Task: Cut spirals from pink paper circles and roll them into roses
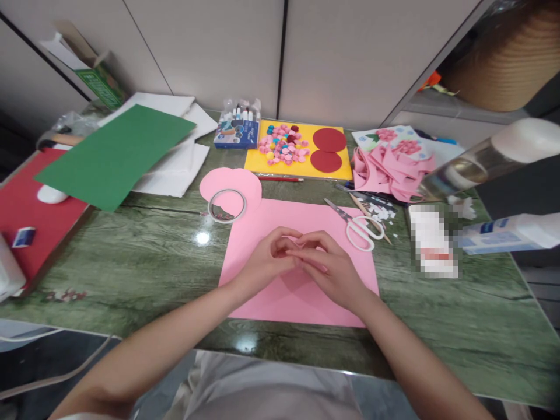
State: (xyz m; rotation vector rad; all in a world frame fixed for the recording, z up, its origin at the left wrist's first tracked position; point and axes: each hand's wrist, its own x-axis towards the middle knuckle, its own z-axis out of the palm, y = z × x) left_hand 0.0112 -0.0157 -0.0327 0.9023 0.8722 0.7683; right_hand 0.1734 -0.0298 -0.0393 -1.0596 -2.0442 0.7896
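Note:
My left hand (277,252) and my right hand (326,262) meet above a pink sheet of paper (258,303). Both have curled, closed fingers, the tips pressed together; whatever may be between them is hidden or too small to name. Scissors (359,230) with white handles lie on the sheet's upper right part, just past my right hand. Beyond the sheet's upper left corner are pink paper rounds (217,178), with a roll of tape (210,213) resting on them.
Behind lies a yellow sheet (254,166) bearing pompoms (284,144) and dark red circles (329,140), beside a marker box (236,134). Pink scraps (389,166) and bottles (503,233) stand right. Green paper (118,151) and red paper (39,216) lie left.

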